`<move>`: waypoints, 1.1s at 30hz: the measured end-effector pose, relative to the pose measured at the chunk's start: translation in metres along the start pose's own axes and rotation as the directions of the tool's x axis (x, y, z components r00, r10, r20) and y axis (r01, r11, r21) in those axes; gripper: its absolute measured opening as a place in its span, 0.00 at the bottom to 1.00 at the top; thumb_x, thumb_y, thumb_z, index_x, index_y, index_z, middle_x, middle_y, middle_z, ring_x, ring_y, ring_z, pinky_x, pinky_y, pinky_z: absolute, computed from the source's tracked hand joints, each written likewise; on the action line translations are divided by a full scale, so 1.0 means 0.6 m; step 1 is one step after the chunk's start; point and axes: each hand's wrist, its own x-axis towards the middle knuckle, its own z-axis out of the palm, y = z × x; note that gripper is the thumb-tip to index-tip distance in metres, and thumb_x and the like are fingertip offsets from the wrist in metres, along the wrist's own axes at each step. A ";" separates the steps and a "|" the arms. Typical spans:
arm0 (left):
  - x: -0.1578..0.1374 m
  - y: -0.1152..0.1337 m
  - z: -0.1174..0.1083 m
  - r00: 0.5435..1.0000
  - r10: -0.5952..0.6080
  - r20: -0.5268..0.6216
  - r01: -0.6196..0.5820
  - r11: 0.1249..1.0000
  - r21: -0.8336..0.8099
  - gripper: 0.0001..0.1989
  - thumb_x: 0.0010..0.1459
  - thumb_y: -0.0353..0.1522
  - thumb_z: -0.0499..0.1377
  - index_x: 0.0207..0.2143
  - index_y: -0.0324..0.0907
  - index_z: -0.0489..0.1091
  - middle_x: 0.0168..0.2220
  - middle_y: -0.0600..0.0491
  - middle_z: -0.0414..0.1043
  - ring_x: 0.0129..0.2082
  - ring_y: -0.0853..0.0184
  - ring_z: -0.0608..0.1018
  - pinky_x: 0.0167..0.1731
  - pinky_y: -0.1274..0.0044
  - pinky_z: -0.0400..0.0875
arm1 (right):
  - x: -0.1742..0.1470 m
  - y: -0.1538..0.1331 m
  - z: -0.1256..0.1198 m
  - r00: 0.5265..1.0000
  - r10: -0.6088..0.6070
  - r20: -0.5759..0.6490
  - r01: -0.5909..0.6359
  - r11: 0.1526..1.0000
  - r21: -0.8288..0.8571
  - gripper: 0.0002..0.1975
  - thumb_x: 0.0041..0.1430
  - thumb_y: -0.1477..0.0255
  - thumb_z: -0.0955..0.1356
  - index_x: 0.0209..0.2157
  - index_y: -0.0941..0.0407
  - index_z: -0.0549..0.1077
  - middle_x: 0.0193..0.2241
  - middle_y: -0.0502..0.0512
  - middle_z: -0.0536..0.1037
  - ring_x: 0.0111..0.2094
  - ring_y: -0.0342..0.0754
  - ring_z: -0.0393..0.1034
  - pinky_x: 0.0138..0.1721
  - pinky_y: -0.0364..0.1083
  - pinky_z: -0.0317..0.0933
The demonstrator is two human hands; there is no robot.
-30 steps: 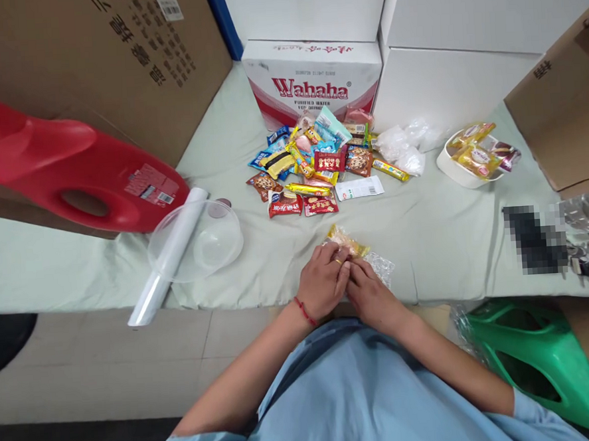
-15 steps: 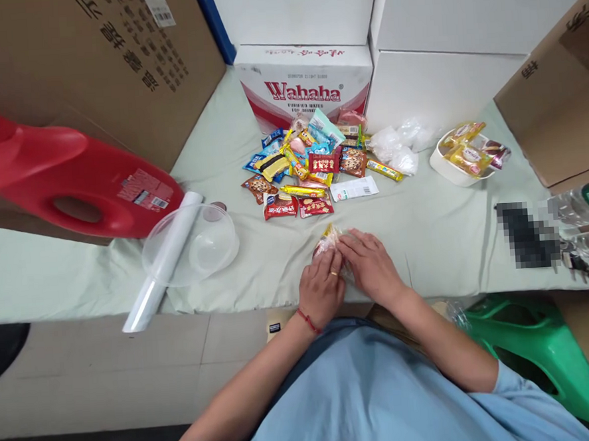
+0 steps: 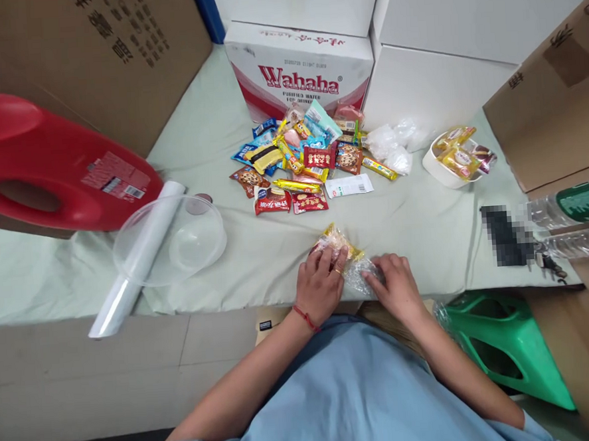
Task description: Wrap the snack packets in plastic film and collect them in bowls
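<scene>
At the front edge of the cloth-covered table, my left hand (image 3: 321, 282) has its fingers curled over yellow and red snack packets (image 3: 331, 235). Crumpled clear plastic (image 3: 360, 274) lies against the packets and covers part of them. My right hand (image 3: 399, 286) holds the right side of this plastic between thumb and fingers. How far the plastic wraps around the packets is hidden by my left hand. Beyond my hands spreads a pile of assorted wrapped snacks (image 3: 295, 157), with a white packet (image 3: 349, 185) at its near right.
To the left are a red jug (image 3: 66, 168), a clear plastic bowl (image 3: 197, 253) and a white roll (image 3: 110, 308). A Wahaha carton (image 3: 300, 70) stands behind the snacks. Rightward sit crumpled plastic bags (image 3: 394, 144), a white container (image 3: 444, 171) with packets, bottles (image 3: 573, 205) and keys (image 3: 549, 265).
My right hand has moved right, away from my left, drawing the clear plastic out sideways. More of the packets now show. My left hand stays on them, and the view has shifted slightly.
</scene>
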 end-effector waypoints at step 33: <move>0.040 -0.045 -0.003 0.907 -0.409 -0.102 0.344 0.859 -0.378 0.14 0.57 0.33 0.62 0.46 0.42 0.69 0.61 0.39 0.69 0.71 0.45 0.59 0.67 0.49 0.56 | 0.124 -0.121 0.060 0.979 -0.181 -0.099 0.205 0.910 0.361 0.09 0.70 0.70 0.59 0.46 0.53 0.69 0.42 0.60 0.74 0.45 0.54 0.70 0.50 0.53 0.66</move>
